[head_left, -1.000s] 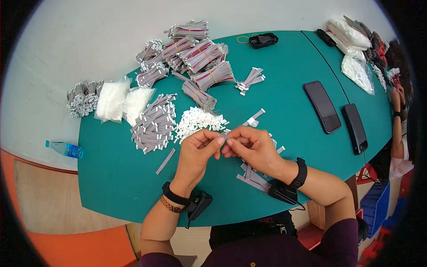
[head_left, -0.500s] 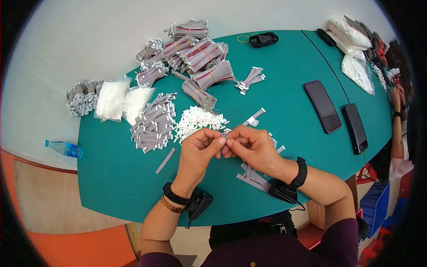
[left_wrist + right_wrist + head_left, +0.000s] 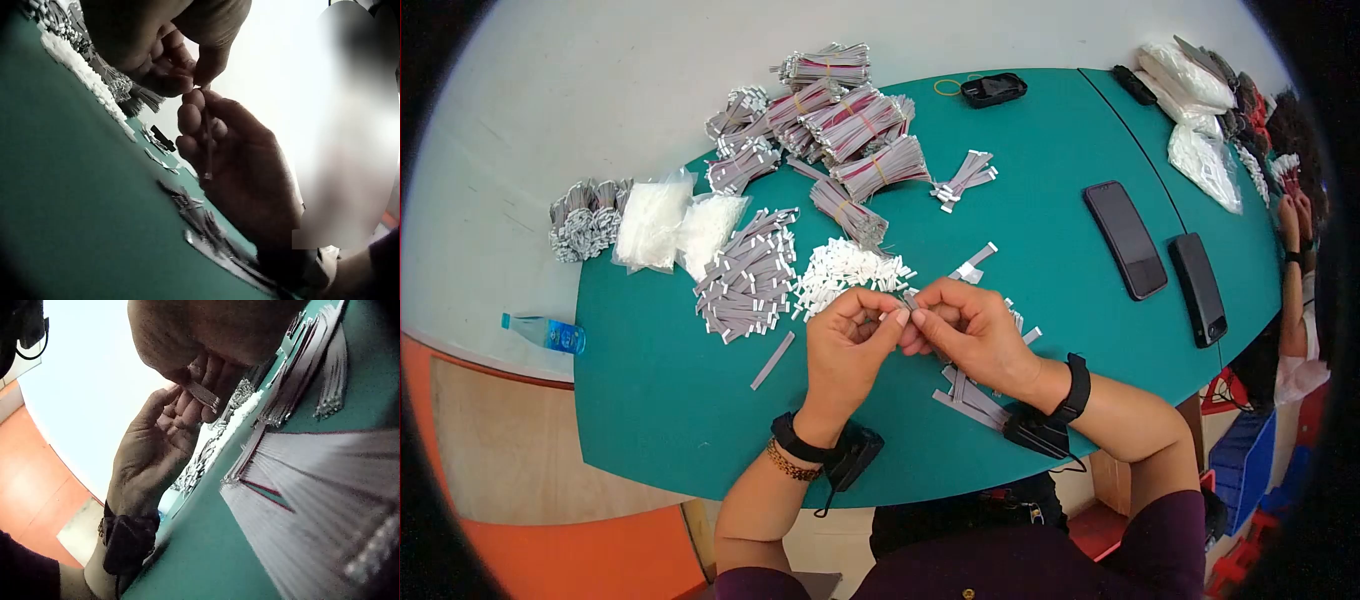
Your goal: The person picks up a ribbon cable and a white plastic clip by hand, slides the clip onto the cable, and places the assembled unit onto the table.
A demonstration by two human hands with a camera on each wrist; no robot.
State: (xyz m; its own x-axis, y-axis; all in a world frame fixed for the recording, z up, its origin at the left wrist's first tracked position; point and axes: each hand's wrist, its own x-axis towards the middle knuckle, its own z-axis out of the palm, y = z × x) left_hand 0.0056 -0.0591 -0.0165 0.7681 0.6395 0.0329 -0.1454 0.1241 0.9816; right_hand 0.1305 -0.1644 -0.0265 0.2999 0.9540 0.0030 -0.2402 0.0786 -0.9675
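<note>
Over the front of a pile of white connectors (image 3: 850, 275), my left hand (image 3: 845, 335) and right hand (image 3: 975, 335) meet fingertip to fingertip. The right thumb and fingers pinch a short grey ribbon cable (image 3: 203, 397), whose length lies along the right fingers (image 3: 190, 119) in the left wrist view. Between the left thumb and forefinger a small pale piece, apparently a connector, shows at the cable's end; the fingertips mostly hide it. Grey cables with white ends (image 3: 745, 275) lie heaped to the left, and loose grey cables (image 3: 970, 395) lie beneath the right wrist.
Bundled ribbon cables (image 3: 855, 125) are stacked at the back, beside clear bags (image 3: 652, 228) of white pieces. Two black phones (image 3: 1124, 240) lie on the right. A water bottle (image 3: 545, 334) is at far left. Another person's hands (image 3: 1293, 215) work at far right.
The grey cable between my fingertips has turned, and a bit of it now points up beside the right forefinger. My left wrist has shifted slightly right; the piles are unchanged.
</note>
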